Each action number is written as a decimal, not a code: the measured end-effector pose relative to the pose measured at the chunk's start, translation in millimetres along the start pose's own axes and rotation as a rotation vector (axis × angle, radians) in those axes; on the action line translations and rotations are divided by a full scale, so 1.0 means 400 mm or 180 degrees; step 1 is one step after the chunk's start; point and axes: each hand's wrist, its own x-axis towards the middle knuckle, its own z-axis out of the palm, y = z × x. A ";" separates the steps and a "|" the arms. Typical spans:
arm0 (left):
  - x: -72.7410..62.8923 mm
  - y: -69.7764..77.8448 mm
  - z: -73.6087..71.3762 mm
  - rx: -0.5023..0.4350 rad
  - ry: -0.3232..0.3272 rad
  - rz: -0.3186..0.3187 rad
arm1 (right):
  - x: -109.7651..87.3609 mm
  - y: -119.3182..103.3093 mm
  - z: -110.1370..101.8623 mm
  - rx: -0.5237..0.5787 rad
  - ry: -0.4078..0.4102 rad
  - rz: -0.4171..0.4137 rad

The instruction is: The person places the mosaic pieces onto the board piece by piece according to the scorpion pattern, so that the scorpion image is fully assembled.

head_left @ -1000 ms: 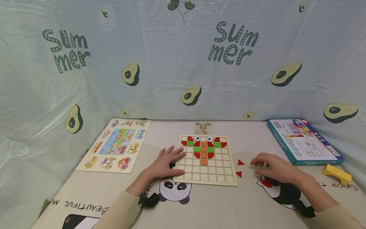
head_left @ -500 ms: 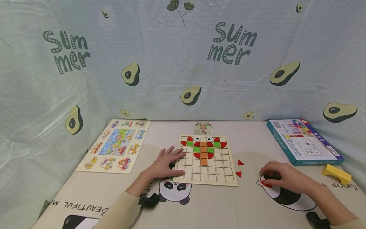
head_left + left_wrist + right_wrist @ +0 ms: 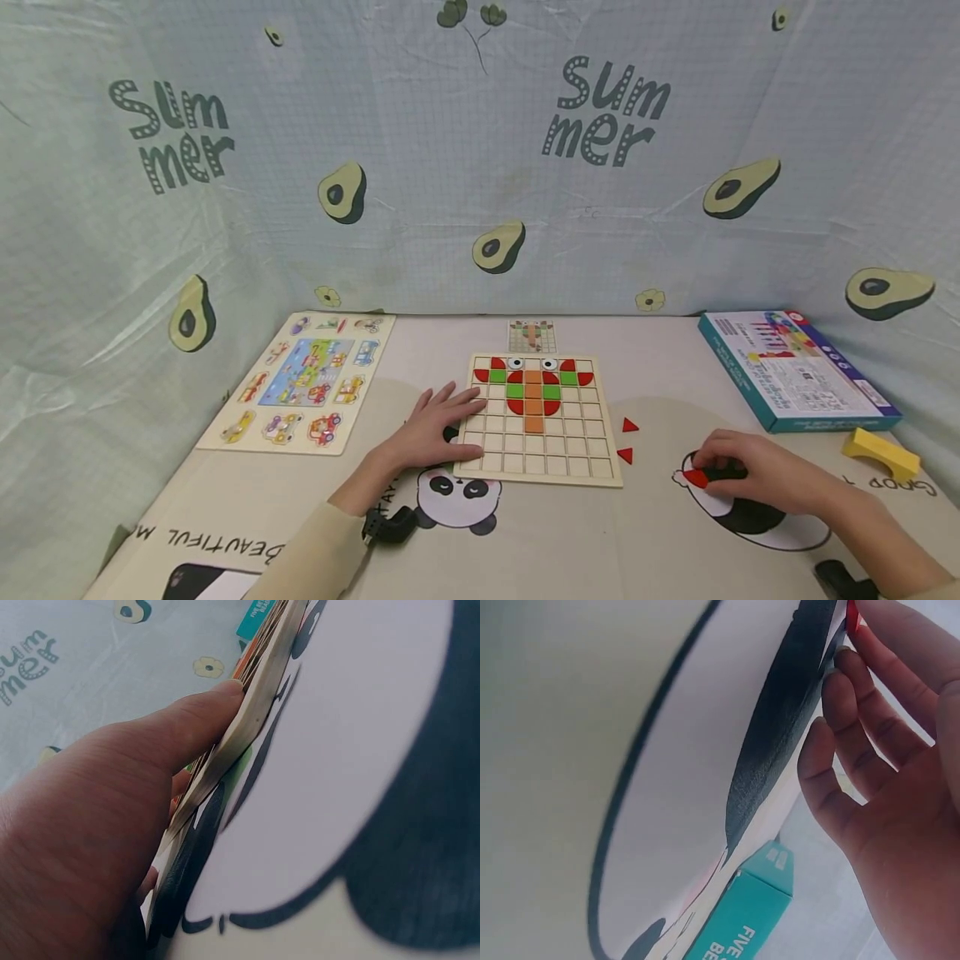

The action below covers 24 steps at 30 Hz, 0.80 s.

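A wooden grid board point(image 3: 579, 450) lies flat, with red, green and orange pieces and two eye pieces forming a picture in its upper part. My left hand point(image 3: 431, 429) rests along the board's left edge, fingers spread; its thumb point(image 3: 202, 712) lies on the edge in the left wrist view. Two red triangles point(image 3: 630, 425) lie just right of the board. Farther right, my right hand point(image 3: 765, 475) is low over the tablecloth, fingers loosely curled point(image 3: 840, 705). Its thumb and forefinger are beside a red patch point(image 3: 696, 477) of the printed cartoon. A small pattern card point(image 3: 532, 336) lies behind the board.
At the left is a vehicle picture puzzle point(image 3: 311, 383). A teal-edged box point(image 3: 802, 371) lies at the back right, with a yellow arch block point(image 3: 881, 454) in front of it. A dark-cornered flat object point(image 3: 202, 581) shows at the lower left. Printed curtains stand behind.
My right hand has moved right and toward me, away from the red triangles, and come down at the printed cartoon. The left hand and the board have stayed in place.
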 end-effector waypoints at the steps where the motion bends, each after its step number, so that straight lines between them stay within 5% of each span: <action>1: 0.000 0.000 0.000 0.0000 0.0002 0.0002 | 0.002 0.000 0.000 0.0008 0.0004 -0.0013; 13: 0.001 0.001 0.003 -0.0003 0.0001 -0.0017 | 0.038 -0.008 0.003 -0.0165 0.0063 -0.0080; 24: -0.001 0.002 -0.004 0.0008 -0.0007 -0.0014 | 0.115 -0.075 0.006 -0.0310 0.0322 -0.0195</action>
